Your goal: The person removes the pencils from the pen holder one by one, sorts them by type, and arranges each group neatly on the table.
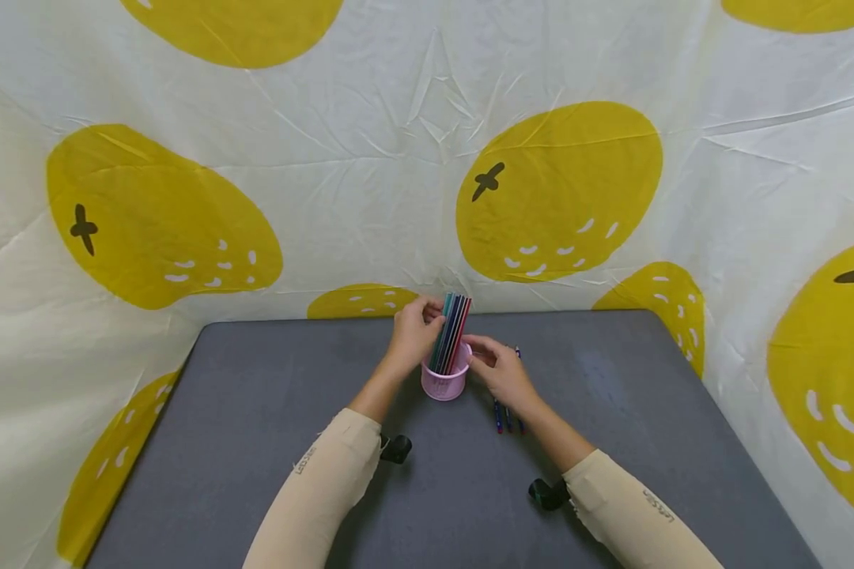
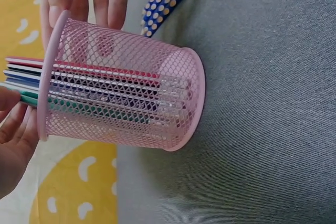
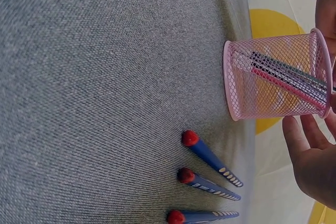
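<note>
A pink mesh pencil cup [image 1: 444,387] stands upright on the grey table. Slim pencils [image 1: 450,336] in teal, dark blue, black and red lean together inside it, their shiny pale ends low down behind the mesh. With thumb and fingers, my left hand [image 1: 414,332] pinches this bundle just above the rim; the left wrist view shows the thumb against the green pencil. My right hand [image 1: 501,371] holds the cup by the right side of its rim, thumb in front and fingers behind. Beside that hand lie three blue dotted pencils [image 3: 207,153] with red ends, partly covered by it in the head view.
The grey table [image 1: 270,442] ends at a back edge close behind the cup. Past it hangs a white cloth [image 1: 370,213] printed with large yellow fruit. Dark wrist cameras [image 1: 546,495] stick out inward from both sleeves, low over the tabletop.
</note>
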`<state>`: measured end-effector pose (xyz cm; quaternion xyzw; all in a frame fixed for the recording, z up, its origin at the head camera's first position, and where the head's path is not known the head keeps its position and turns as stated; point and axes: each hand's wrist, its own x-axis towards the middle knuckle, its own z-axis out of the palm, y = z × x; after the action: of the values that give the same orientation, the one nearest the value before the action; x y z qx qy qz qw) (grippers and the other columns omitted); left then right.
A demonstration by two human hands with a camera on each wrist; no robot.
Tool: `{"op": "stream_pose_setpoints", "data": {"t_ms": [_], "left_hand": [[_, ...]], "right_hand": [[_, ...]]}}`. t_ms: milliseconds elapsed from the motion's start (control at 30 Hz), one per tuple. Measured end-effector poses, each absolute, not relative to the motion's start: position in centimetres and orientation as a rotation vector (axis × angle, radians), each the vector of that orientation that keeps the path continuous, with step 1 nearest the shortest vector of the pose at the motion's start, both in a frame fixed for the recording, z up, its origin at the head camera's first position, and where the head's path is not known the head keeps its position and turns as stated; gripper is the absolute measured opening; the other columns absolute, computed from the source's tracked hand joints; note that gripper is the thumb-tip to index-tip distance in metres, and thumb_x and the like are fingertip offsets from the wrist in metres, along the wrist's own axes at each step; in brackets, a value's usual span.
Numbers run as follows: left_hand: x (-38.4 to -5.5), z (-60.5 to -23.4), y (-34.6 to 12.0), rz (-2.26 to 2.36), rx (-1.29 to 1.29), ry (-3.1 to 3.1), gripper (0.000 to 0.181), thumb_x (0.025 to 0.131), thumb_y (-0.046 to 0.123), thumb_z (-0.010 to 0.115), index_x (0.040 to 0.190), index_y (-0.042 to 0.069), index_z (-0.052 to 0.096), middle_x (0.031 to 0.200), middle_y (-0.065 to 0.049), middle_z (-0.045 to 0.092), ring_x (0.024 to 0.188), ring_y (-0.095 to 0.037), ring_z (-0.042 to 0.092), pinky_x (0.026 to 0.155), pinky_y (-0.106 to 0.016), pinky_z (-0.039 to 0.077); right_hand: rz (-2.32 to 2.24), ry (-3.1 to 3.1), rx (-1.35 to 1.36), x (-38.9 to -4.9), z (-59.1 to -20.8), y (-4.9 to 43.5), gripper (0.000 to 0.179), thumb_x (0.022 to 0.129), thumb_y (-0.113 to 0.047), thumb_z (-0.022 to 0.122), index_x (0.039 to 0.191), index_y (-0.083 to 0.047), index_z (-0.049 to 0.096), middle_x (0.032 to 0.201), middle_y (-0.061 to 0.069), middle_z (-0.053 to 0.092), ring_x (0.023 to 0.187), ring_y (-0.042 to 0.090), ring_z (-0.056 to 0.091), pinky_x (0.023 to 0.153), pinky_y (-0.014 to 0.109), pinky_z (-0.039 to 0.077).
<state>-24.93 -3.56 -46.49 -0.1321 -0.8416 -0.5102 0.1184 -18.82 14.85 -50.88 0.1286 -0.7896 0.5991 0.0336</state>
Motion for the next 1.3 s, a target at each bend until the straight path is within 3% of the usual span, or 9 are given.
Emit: {"op": "stream_pose_setpoints", "data": {"t_ms": [200,333,467,567,833,1100,1300], "left_hand": [[-24.8,-45.0,-3.8,-1.51,-0.39,-2.398,0.016,0.093,-0.002,0.07,0.109,-0.003,0.071,0.094,-0.016,0.074,0.086,-0.027,0.071,0.079,-0.037,0.062],[-24.5,-43.1,-4.2,-1.56,-0.412,-2.313,0.019,0.094,-0.002,0.069,0.113,-0.005,0.069,0.099,-0.019,0.073,0.09,-0.031,0.071,0.083,-0.041,0.063],[-24.2,-41.1,-4.7,-1.563,-0.426,-2.225,0.02,0.096,-0.001,0.069,0.115,-0.005,0.068,0.102,-0.02,0.072,0.093,-0.032,0.072,0.083,-0.041,0.064],[-24.0,-40.0,-5.3,-1.557,-0.428,-2.173,0.02,0.097,0.0,0.068,0.117,-0.005,0.067,0.102,-0.02,0.071,0.093,-0.031,0.072,0.081,-0.039,0.063],[-23.9,-38.9,-7.8,-1.538,-0.413,-2.128,0.022,0.099,0.001,0.066,0.12,-0.006,0.065,0.103,-0.021,0.069,0.094,-0.032,0.07,0.081,-0.039,0.062],[-24.0,-41.2,-11.0,-1.503,-0.307,-2.197,0.021,0.097,-0.001,0.068,0.117,-0.005,0.069,0.1,-0.021,0.069,0.09,-0.032,0.068,0.073,-0.025,0.058],[-24.2,-44.1,-12.8,-1.406,-0.219,-2.31,0.021,0.096,0.0,0.07,0.115,-0.005,0.07,0.1,-0.02,0.072,0.089,-0.032,0.069,0.074,-0.035,0.059]], "right_hand": [[1.83,-2.448,0.377,-18.9,-50.7,14.8,0.037,0.1,-0.002,0.065,0.135,0.008,0.061,0.134,0.028,0.065,0.121,0.042,0.066,0.09,0.011,0.051],[1.825,-2.459,0.391,-19.0,-50.6,14.8,0.037,0.1,-0.002,0.064,0.136,0.007,0.061,0.134,0.028,0.065,0.122,0.042,0.065,0.096,0.022,0.055],[1.841,-2.474,0.403,-18.2,-48.4,14.6,0.037,0.1,0.002,0.063,0.135,0.013,0.059,0.134,0.032,0.063,0.122,0.046,0.064,0.101,0.037,0.057],[1.844,-2.483,0.403,-17.7,-46.9,14.4,0.036,0.099,0.005,0.062,0.133,0.016,0.057,0.133,0.035,0.062,0.123,0.048,0.062,0.102,0.042,0.056],[1.868,-2.472,0.43,-18.3,-46.9,14.6,0.036,0.098,0.006,0.062,0.132,0.017,0.057,0.132,0.036,0.062,0.125,0.048,0.061,0.1,0.028,0.054],[1.84,-2.487,0.436,-18.2,-46.8,14.5,0.037,0.099,0.004,0.063,0.133,0.017,0.056,0.132,0.035,0.062,0.124,0.047,0.062,0.099,0.027,0.056],[1.843,-2.496,0.408,-18.3,-47.0,14.4,0.038,0.099,0.004,0.063,0.134,0.016,0.057,0.132,0.035,0.063,0.124,0.046,0.062,0.097,0.024,0.054]]}}
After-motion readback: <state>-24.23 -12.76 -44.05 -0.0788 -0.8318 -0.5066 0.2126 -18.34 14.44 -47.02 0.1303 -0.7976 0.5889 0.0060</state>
